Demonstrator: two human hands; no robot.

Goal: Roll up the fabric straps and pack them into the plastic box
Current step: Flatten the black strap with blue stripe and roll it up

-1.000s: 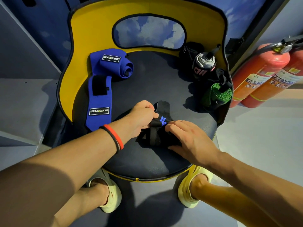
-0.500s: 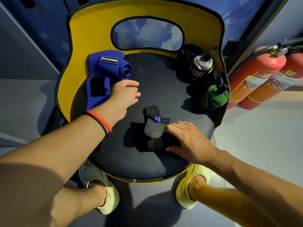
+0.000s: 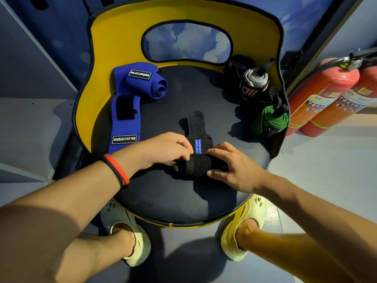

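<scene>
A black strap with a blue stripe [image 3: 197, 154] lies on the dark seat of a yellow chair [image 3: 183, 197]. Its near end is rolled into a cylinder, and its far end stretches flat away from me. My left hand [image 3: 165, 149] grips the roll's left side. My right hand [image 3: 232, 164] grips its right side. A blue strap [image 3: 130, 111] lies at the left, half rolled at its far end. Rolled straps, one grey and black [image 3: 254, 82] and one green [image 3: 273, 119], stand at the right in a container whose walls I cannot make out.
The chair's yellow backrest [image 3: 114, 37] curves around the seat. Two red fire extinguishers [image 3: 330, 94] lean against the wall at the right. My feet in pale clogs [image 3: 130, 237] stand on the grey floor under the seat's front edge.
My left hand came back from near the blue strap to the black strap. The black strap now lies flat with its roll held between both hands.
</scene>
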